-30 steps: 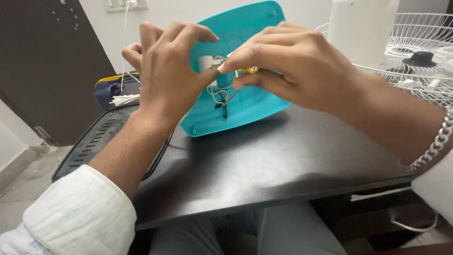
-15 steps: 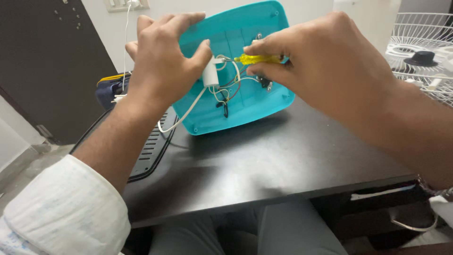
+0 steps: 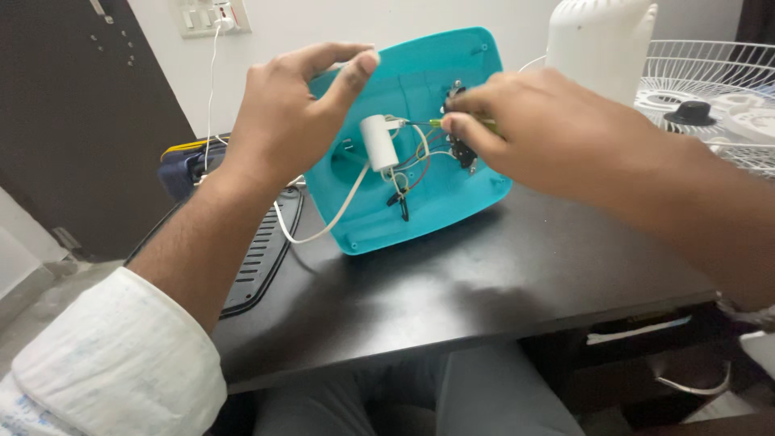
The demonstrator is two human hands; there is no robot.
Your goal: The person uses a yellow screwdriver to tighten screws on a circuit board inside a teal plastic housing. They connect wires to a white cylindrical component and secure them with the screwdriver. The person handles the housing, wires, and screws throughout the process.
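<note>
A turquoise plastic fan base (image 3: pixel 428 202) stands tilted on its edge on the dark table (image 3: pixel 484 282), its open underside facing me. Inside sit a white cylindrical capacitor (image 3: pixel 378 143), thin coloured wires (image 3: pixel 416 165) and a dark switch block (image 3: pixel 462 153). My left hand (image 3: pixel 286 113) grips the base's upper left rim, fingers spread over the top. My right hand (image 3: pixel 541 133) pinches a thin yellow-green screwdriver (image 3: pixel 442 123), its tip reaching toward the capacitor. A white cord (image 3: pixel 331 226) runs out of the base to the left.
A white fan body (image 3: pixel 601 40) and a white wire fan guard (image 3: pixel 710 97) with a black cap lie at the back right. A black slotted panel (image 3: pixel 258 258) rests on the table's left edge. A dark door and a wall switch plate stand behind.
My left hand has lifted its fingers off the capacitor to the base's top rim, uncovering the wiring. My right hand has shifted right, with the screwdriver now pointing left at the capacitor.
</note>
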